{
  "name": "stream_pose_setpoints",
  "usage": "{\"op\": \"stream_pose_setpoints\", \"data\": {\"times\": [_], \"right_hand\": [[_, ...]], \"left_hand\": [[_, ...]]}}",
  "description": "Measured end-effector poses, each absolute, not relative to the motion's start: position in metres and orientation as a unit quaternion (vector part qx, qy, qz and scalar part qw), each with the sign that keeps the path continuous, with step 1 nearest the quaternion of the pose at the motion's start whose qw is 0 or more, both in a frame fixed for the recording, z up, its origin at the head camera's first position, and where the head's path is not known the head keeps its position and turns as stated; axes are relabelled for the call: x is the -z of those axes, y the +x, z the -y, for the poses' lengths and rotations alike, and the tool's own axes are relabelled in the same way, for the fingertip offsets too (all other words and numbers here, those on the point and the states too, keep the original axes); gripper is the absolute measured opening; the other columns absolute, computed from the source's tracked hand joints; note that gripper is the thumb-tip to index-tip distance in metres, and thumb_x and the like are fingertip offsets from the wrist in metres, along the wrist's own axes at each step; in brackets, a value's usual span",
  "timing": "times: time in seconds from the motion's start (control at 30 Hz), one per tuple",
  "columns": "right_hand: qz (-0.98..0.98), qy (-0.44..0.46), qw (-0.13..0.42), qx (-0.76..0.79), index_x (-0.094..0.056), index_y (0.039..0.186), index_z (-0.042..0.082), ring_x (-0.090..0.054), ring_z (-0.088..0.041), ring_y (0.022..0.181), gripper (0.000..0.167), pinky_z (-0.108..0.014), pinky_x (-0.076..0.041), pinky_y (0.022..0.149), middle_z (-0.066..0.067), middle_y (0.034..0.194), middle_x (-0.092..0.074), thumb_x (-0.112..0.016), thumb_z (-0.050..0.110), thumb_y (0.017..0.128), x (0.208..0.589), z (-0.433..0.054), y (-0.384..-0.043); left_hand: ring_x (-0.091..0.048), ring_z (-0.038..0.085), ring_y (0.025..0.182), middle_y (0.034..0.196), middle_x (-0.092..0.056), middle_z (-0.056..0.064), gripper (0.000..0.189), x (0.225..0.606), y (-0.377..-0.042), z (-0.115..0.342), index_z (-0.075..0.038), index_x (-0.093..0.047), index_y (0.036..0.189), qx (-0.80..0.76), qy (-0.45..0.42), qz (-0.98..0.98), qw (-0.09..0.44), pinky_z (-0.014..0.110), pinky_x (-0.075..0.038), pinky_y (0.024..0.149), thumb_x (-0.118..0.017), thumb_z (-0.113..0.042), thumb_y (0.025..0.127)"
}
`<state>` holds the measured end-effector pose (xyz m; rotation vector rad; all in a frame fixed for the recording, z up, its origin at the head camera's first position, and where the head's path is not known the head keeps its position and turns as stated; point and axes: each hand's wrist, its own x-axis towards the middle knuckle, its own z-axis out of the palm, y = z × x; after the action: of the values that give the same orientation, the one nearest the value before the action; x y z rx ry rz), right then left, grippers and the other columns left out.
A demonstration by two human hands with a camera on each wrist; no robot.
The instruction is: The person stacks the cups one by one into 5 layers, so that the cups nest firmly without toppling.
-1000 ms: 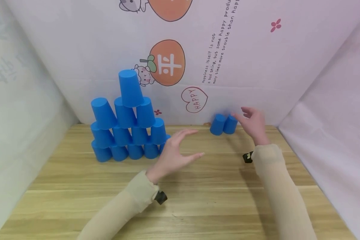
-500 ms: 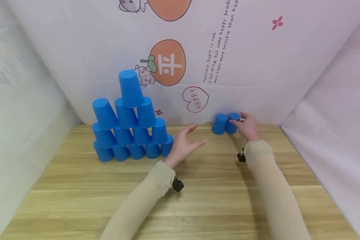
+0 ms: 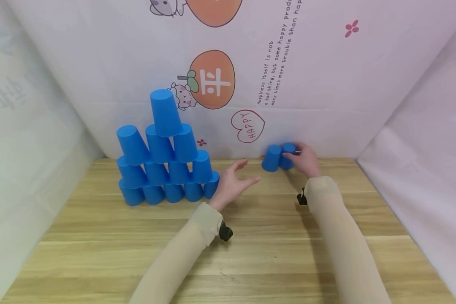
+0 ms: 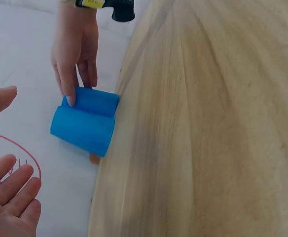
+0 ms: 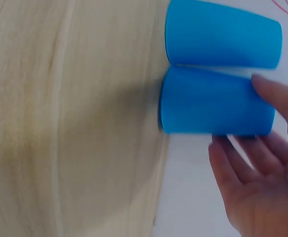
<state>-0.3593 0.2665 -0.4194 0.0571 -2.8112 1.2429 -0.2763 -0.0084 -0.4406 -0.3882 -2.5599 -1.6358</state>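
Observation:
Two upside-down blue cups stand side by side at the back of the table, the left cup (image 3: 271, 158) touching the right cup (image 5: 215, 101). My right hand (image 3: 306, 160) grips the right cup, its thumb on the near side and its fingers on the far side. My left hand (image 3: 232, 185) is held over the table between the pyramid and the pair, thumb and fingers spread apart with nothing between them. Left of it rises a pyramid of upside-down blue cups (image 3: 159, 147), with a single cup on top. Part of its lowest right cup is hidden behind my left hand.
A white printed cloth (image 3: 311, 84) hangs just behind the cups, and more white cloth (image 3: 422, 147) closes off both sides. The wooden table (image 3: 258, 253) stretches toward me beneath my forearms.
My right hand has come down and left onto the right cup. Both cups of the pair have shifted slightly left. My left hand moved right, then stayed nearly still.

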Motion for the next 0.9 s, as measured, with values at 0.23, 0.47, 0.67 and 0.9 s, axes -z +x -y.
{"op": "stream_pose_setpoints", "data": {"times": [0.23,0.47,0.67,0.9], "right_hand": [[0.919,0.085,-0.020,-0.384,-0.044,0.151,0.001,-0.050,-0.047,0.130,0.062,-0.059,-0.046,0.102,-0.026,0.148,-0.048,-0.068,0.027,0.100,0.422,-0.258,-0.361],[0.910,0.109,-0.027,-0.400,-0.052,0.144,0.002,-0.054,-0.044,0.127,0.057,-0.056,-0.046,0.103,-0.022,0.143,-0.054,-0.071,0.028,0.098,0.420,-0.251,-0.357],[0.900,0.147,-0.043,-0.409,-0.059,0.138,0.003,-0.059,-0.042,0.123,0.052,-0.054,-0.048,0.101,-0.019,0.136,-0.061,-0.076,0.027,0.095,0.418,-0.243,-0.353],[0.896,0.159,-0.046,-0.412,-0.061,0.135,0.000,-0.059,-0.041,0.122,0.049,-0.054,-0.048,0.101,-0.019,0.133,-0.063,-0.076,0.023,0.095,0.416,-0.238,-0.348]], "left_hand": [[-0.047,0.021,0.137,0.149,-0.052,0.001,0.075,0.439,-0.288,0.003,-0.019,-0.049,0.151,0.542,-0.104,0.834,0.026,0.046,-0.045,0.106,-0.080,-0.046,0.088],[-0.046,0.026,0.139,0.153,-0.049,0.006,0.081,0.438,-0.304,-0.009,-0.016,-0.043,0.155,0.533,-0.104,0.840,0.021,0.047,-0.044,0.108,-0.080,-0.044,0.088],[-0.044,0.033,0.140,0.154,-0.047,0.012,0.080,0.440,-0.316,-0.014,-0.008,-0.041,0.154,0.543,-0.095,0.834,0.024,0.051,-0.040,0.111,-0.081,-0.034,0.090],[-0.049,0.032,0.135,0.148,-0.052,0.014,0.078,0.442,-0.324,-0.020,-0.006,-0.041,0.153,0.536,-0.093,0.838,0.037,0.049,-0.041,0.110,-0.081,-0.030,0.091]]}}
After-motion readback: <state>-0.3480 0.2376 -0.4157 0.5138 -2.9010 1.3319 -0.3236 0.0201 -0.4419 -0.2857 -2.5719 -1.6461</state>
